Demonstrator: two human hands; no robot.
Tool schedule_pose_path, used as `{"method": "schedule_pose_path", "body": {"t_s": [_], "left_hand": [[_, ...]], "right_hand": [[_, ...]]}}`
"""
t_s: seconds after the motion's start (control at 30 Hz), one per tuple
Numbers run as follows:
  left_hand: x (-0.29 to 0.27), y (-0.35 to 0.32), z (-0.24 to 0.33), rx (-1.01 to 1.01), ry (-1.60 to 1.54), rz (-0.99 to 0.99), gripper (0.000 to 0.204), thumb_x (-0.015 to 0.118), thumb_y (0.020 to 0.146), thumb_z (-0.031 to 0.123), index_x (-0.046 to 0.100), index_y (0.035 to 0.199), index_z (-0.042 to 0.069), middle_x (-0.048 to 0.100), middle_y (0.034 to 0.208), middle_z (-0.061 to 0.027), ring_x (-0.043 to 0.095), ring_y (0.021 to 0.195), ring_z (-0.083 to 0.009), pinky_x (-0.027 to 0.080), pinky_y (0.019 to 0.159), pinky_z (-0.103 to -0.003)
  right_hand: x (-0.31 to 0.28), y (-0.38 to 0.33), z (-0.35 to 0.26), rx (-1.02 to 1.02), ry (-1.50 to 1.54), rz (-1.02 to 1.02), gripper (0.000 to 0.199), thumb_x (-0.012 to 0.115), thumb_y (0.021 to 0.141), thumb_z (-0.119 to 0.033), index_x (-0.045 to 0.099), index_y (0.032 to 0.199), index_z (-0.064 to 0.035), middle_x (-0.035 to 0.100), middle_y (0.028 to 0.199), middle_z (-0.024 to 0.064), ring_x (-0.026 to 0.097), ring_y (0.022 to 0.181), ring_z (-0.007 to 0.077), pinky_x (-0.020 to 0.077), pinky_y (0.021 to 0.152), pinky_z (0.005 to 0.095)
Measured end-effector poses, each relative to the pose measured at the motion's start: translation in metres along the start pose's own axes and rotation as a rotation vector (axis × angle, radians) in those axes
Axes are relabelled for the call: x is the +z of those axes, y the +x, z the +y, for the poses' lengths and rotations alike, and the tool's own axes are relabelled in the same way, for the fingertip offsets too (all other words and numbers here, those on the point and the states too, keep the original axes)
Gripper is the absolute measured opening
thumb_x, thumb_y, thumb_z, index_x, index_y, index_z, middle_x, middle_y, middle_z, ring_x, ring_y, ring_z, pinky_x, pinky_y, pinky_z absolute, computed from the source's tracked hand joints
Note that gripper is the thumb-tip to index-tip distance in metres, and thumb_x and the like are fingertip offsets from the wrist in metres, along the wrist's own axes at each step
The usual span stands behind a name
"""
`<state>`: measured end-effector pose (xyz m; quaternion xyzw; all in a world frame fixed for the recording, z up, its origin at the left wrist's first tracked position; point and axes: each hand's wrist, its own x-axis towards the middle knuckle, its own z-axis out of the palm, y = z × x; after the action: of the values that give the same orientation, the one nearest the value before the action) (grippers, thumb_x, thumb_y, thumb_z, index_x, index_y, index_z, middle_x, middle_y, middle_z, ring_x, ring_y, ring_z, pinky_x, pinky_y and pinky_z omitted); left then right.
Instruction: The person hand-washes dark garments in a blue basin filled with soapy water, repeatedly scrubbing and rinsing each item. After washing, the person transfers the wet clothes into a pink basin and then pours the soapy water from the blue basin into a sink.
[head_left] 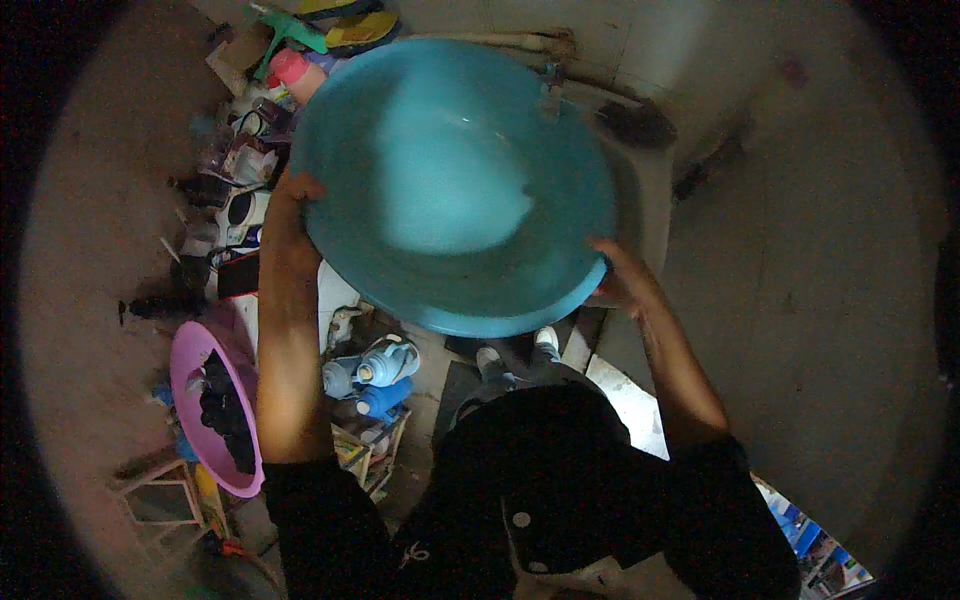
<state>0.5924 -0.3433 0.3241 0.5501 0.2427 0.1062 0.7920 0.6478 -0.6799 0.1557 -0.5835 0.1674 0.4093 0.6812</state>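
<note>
A large round teal basin [455,285] is held up in front of me, its inside facing me and a bright patch of light across its middle. My left hand [298,190] grips the rim on the left side, with the fingers mostly hidden behind the basin. On the lower right rim my right hand [622,278] is closed, thumb over the edge and fingers behind it. Behind the basin's upper right edge show a tap [552,85] and part of a pale sink [655,190].
Bottles and small items crowd a shelf at left, including a pink bottle [296,72]. Below stands a pink basin [187,350] with dark cloth inside. Blue jugs [385,365] sit by a crate [385,455] on the floor. Yellow slippers [362,30] lie at the top.
</note>
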Motion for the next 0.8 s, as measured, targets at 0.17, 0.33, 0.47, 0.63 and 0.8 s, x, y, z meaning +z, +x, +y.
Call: {"method": "schedule_pose_path", "body": {"t_s": [0.17, 0.33, 0.47, 0.63, 0.8], "left_hand": [[-0.009, 0.004, -0.008, -0.009, -0.103, -0.009, 0.058, 0.045, 0.055, -0.003, 0.046, 0.113, 0.002, 0.056, 0.100, -0.0103, 0.056, 0.088, -0.0236, 0.048, 0.077, -0.034], [-0.003, 0.002, -0.004, 0.034, -0.040, -0.096, 0.057, 0.043, 0.055, -0.006, 0.047, 0.112, 0.001, 0.056, 0.098, -0.0106, 0.057, 0.083, -0.0242, 0.049, 0.075, -0.033], [0.001, 0.002, -0.004, 0.063, -0.059, -0.042, 0.056, 0.043, 0.055, -0.006, 0.048, 0.110, 0.002, 0.057, 0.097, -0.0104, 0.057, 0.081, -0.0242, 0.049, 0.074, -0.033], [0.001, -0.003, -0.003, 0.073, -0.075, -0.028, 0.056, 0.043, 0.055, -0.006, 0.049, 0.110, 0.002, 0.057, 0.098, -0.0104, 0.057, 0.082, -0.0244, 0.049, 0.074, -0.033], [-0.001, -0.003, -0.002, 0.045, -0.090, 0.015, 0.055, 0.043, 0.055, -0.006, 0.049, 0.109, 0.001, 0.057, 0.098, -0.0110, 0.057, 0.083, -0.0249, 0.049, 0.074, -0.034]], "right_hand": [[-0.003, 0.068, -0.083, -1.018, -0.528, 0.238, 0.036, 0.054, 0.082, -0.020, 0.047, 0.114, -0.0048, 0.052, 0.108, 0.0104, 0.050, 0.097, 0.0205, 0.0412, 0.083, 0.0336], [0.047, 0.122, -0.164, -1.218, -0.975, 0.442, 0.027, 0.055, 0.081, -0.017, 0.055, 0.107, -0.0086, 0.059, 0.091, 0.0099, 0.056, 0.085, 0.0210, 0.0441, 0.078, 0.0336], [0.043, 0.119, -0.192, -1.185, -1.147, 0.270, 0.029, 0.058, 0.079, -0.019, 0.057, 0.106, -0.0078, 0.062, 0.090, 0.0083, 0.058, 0.087, 0.0186, 0.0448, 0.079, 0.0312], [0.004, 0.107, -0.204, -1.125, -0.969, 0.065, 0.031, 0.060, 0.077, -0.024, 0.060, 0.101, -0.0045, 0.063, 0.095, 0.0079, 0.059, 0.088, 0.0167, 0.0452, 0.078, 0.0284], [-0.004, 0.119, -0.192, -1.103, -0.638, 0.128, 0.031, 0.060, 0.077, -0.025, 0.061, 0.099, -0.0032, 0.063, 0.093, 0.0092, 0.060, 0.085, 0.0179, 0.0451, 0.077, 0.0271]]}}
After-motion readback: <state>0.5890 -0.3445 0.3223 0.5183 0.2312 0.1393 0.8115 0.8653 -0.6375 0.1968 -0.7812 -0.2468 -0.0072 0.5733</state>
